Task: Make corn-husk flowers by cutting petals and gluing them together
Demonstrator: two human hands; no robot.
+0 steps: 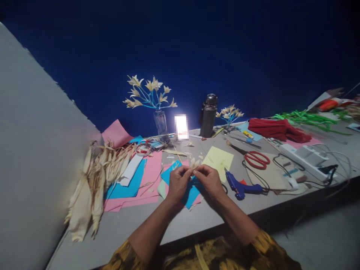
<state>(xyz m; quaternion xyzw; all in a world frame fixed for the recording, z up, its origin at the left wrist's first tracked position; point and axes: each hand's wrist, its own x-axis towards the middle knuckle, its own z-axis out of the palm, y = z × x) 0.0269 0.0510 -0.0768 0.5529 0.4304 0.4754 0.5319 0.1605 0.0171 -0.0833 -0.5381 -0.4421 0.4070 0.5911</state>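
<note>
My left hand (pixel 179 182) and my right hand (pixel 209 180) meet over the table, thumbs and fingertips pinched together. Between them is a small pale corn husk flower (pixel 194 162), its petals pointing away from me; its base is hidden by my fingers. Under my hands lie sheets of blue paper (pixel 191 195) with pink paper below. Yellow paper (pixel 216 159) lies just beyond my right hand. To the right of that hand, a blue glue gun (pixel 242 186) rests on its side, its nozzle toward the yellow paper.
Dried corn husks (pixel 97 183) heap at the left by the wall. Behind stand a glass vase (pixel 161 127) of husk flowers and a dark thermos (pixel 208 118). Red-handled scissors (pixel 257 160), a white power strip (pixel 306 161) with cables and red cloth (pixel 278 130) lie right.
</note>
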